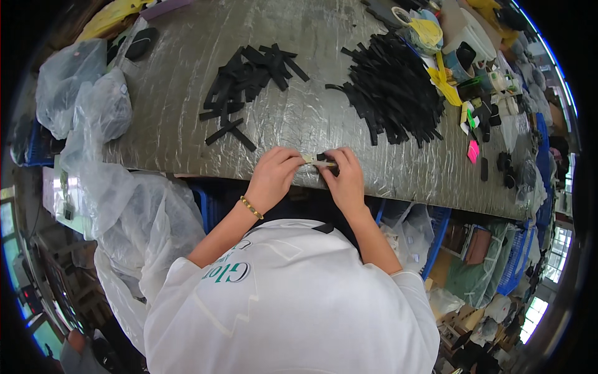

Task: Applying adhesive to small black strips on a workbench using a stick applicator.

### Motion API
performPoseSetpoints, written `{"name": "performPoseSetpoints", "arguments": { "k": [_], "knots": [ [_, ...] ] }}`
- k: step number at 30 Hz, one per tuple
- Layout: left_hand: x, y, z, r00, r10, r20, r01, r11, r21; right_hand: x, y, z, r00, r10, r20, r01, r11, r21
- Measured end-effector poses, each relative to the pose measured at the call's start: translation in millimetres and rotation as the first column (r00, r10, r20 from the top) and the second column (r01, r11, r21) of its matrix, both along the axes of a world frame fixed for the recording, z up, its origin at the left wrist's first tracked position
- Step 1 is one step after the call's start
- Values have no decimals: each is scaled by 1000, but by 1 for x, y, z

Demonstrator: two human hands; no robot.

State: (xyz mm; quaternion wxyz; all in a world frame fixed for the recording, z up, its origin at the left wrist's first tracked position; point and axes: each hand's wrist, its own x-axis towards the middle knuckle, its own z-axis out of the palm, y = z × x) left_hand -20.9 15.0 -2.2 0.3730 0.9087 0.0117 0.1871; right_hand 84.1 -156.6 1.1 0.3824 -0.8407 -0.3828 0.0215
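Note:
Near the front edge of the table, my two hands meet fingertip to fingertip. My left hand [273, 177], with a beaded bracelet at the wrist, pinches a small pale flat piece [309, 159]. This piece reaches across to my right hand [346, 181], whose thumb and fingers are closed on a short black strip [321, 157] beside it. The fingers cover much of both, so the pale piece's exact kind is unclear. Ahead and to the left lies a loose heap of black strips [246, 78]. A larger, denser pile of black strips [395, 90] lies ahead to the right.
Plastic film covers the table [299, 118]. Clear plastic bags [149, 215] hang at its left edge. Along the right side stand tubs [464, 59], a yellow ribbon-like strip [445, 84], a pink tag [473, 151] and small black pieces. Blue crates [439, 240] sit below the tabletop.

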Motion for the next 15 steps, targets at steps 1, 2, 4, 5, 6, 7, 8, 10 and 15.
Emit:
{"name": "performPoseSetpoints", "arguments": {
  "k": [1,2,4,5,6,7,8,10,15],
  "knots": [
    [0,-2,0,1000,17,20,-16,1000,-13,-3,0,-1,994,-83,-76,82,996,-21],
    [0,-4,-1,999,34,40,-33,999,-26,-5,1,-2,993,-83,-80,82,996,-22],
    [0,-6,-2,998,35,50,-34,999,-28,-9,2,-3,989,-142,-47,142,990,-1],
    [0,-7,-3,997,37,64,-35,999,-28,-10,2,-4,988,-143,-51,143,990,-4],
    [1,-9,-4,998,37,60,-35,999,-30,-11,1,-5,987,-149,-67,150,989,17],
    [2,-10,-5,997,37,66,-36,999,-28,-12,1,-7,985,-154,-82,158,987,39],
    [3,-11,-5,997,38,72,-37,999,-26,-12,1,-7,984,-155,-85,158,987,37],
    [5,-13,-5,996,37,75,-35,999,-28,-13,0,-6,981,-150,-120,159,985,63],
    [9,-18,-4,997,37,73,-35,999,-22,-13,-2,-10,982,-154,-111,160,986,53]
  ]
}}
